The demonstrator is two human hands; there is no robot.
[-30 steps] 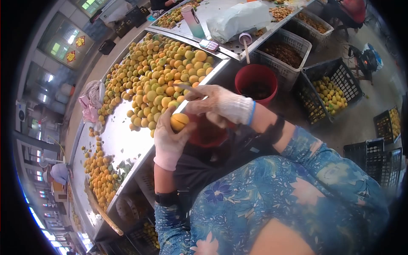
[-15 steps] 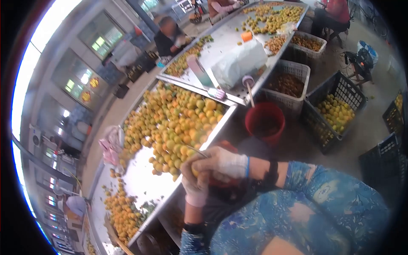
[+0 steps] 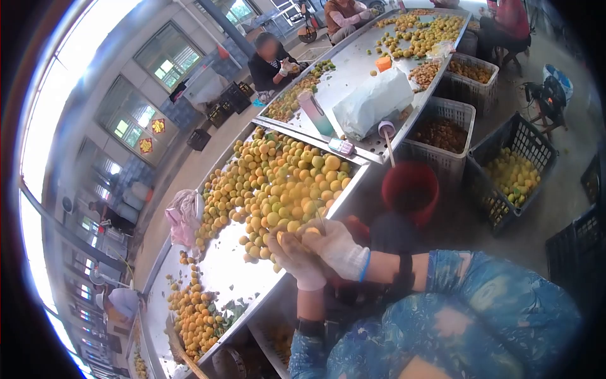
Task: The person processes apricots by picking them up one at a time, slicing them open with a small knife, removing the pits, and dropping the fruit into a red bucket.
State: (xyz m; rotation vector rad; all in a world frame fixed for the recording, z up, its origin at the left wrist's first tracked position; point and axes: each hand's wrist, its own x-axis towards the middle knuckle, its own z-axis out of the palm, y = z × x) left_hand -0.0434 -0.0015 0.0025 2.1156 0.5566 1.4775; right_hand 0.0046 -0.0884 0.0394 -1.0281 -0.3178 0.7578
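Note:
Both my hands wear whitish work gloves with stained fingers, close together at the table's near edge. My left hand (image 3: 298, 258) is closed on an orange-yellow apricot piece (image 3: 279, 237) at its fingertips. Another bit of apricot (image 3: 312, 231) shows at the fingers of my right hand (image 3: 341, 250). A thin, narrow blade-like tool (image 3: 320, 216) sticks up from that right hand; its grip is hidden in the glove. Just beyond my fingers spreads a large heap of whole apricots (image 3: 278, 180) on the metal table (image 3: 221, 262).
A smaller apricot pile with leaves (image 3: 192, 316) lies at the near left, beside a pink cloth (image 3: 183, 218). A red bucket (image 3: 410, 189), white crates (image 3: 470, 136) and a black crate (image 3: 546, 148) stand right of the table. Across it sits a person (image 3: 268, 66).
The view has shifted, so the scene sits further right and lower. The apricot between my hands now shows as separate pieces at each hand's fingers, and the blade points more upright.

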